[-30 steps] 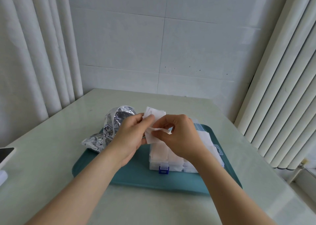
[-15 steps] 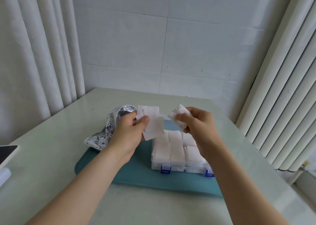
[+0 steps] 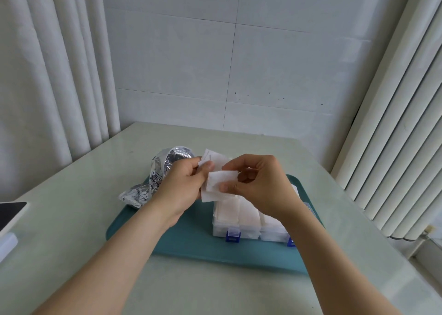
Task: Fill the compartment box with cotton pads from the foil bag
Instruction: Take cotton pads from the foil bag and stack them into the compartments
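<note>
The left hand (image 3: 181,185) is gripping a stack of cotton pads (image 3: 215,158) in curled fingers; the right hand (image 3: 259,186) is pinching the front pad (image 3: 222,178) by thumb and forefinger. The compartment box (image 3: 248,233), packed white, is sitting just under the right hand, the foil bag (image 3: 156,178) behind the left

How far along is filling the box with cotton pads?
Mostly done: the compartments in view in the compartment box are packed with cotton pads. In hand: the left hand holds a small stack, the right hand pinches one pad off it. Left: placing these; whether the foil bag holds more cannot be seen.
</note>
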